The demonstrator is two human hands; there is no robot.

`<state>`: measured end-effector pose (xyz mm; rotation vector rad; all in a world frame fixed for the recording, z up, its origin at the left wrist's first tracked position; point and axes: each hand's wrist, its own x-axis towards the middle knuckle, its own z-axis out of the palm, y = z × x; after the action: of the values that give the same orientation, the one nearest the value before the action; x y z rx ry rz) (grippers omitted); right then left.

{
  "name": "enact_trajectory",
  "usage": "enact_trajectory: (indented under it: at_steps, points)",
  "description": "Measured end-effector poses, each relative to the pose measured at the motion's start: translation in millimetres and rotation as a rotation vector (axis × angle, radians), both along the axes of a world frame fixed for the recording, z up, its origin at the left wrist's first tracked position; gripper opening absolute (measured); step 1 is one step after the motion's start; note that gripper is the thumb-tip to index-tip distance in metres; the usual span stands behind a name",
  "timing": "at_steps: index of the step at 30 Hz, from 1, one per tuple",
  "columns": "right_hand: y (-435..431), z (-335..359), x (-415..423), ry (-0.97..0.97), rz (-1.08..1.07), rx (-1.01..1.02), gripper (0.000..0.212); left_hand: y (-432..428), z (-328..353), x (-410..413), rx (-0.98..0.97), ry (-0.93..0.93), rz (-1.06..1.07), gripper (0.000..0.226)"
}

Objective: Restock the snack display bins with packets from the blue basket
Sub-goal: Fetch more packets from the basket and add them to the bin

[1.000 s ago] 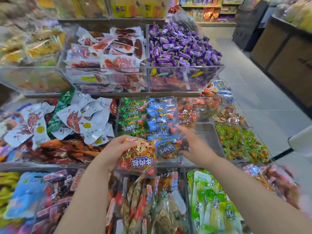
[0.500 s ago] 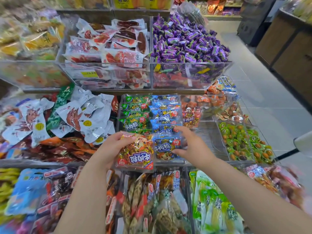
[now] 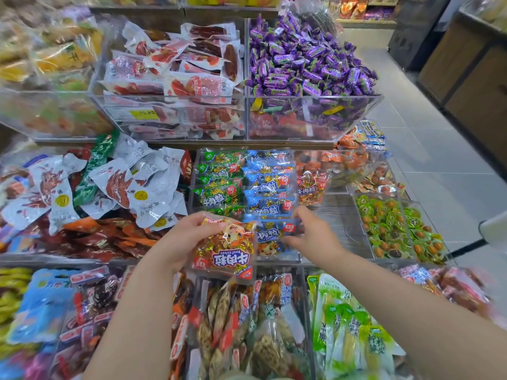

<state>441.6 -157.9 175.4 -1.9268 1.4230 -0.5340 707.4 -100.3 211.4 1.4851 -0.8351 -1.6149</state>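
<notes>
My left hand point(image 3: 181, 239) grips a red beef-cube packet point(image 3: 226, 252) by its upper left edge, held just in front of the middle display shelf. My right hand point(image 3: 311, 235) pinches the right edge of a blue beef-cube packet point(image 3: 270, 238) that lies at the front of a clear bin point(image 3: 274, 259). Behind it the bin holds a row of blue packets point(image 3: 270, 185) and a row of green packets point(image 3: 219, 182). One more red packet point(image 3: 311, 190) stands in the section to the right. The blue basket is not in view.
Purple candies point(image 3: 307, 58) and red-and-white sausage packs point(image 3: 178, 67) fill clear bins on the upper shelf. White chicken-feet packs point(image 3: 123, 182) lie to the left, green-wrapped snacks point(image 3: 395, 226) to the right. Mixed bags point(image 3: 247, 325) fill the lowest shelf. A tiled aisle point(image 3: 439, 160) runs along the right.
My right hand has drawn back from the red packet section and taken hold of the front blue packet. My left hand has lifted the red packet slightly toward the bin.
</notes>
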Motion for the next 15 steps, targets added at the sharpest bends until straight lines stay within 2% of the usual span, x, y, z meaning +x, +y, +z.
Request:
enact_trajectory:
  at_steps: [5, 8, 12, 14, 15]
  points:
    - [-6.8, -5.9, 5.9, 0.004, 0.046, -0.107, 0.032, -0.8, 0.7, -8.9, -0.019, 0.018, -0.041, 0.046]
    - [-0.6, -13.8, -4.3, -0.019, 0.047, -0.034, 0.032, 2.0, -0.9, -2.9, -0.021, 0.039, -0.042, 0.048]
    - [11.4, -11.8, -16.9, 0.053, 0.139, 0.058, 0.042, 3.6, 0.2, 5.8, -0.036, 0.066, -0.011, 0.047]
    - [10.8, 0.7, -16.2, 0.053, 0.161, -0.034, 0.054, 3.3, -0.1, 5.3, -0.037, 0.065, -0.002, 0.048]
    - [9.9, 7.8, -13.5, 0.096, 0.183, -0.172, 0.064, 2.9, -0.5, 4.7, -0.034, 0.066, -0.001, 0.050]
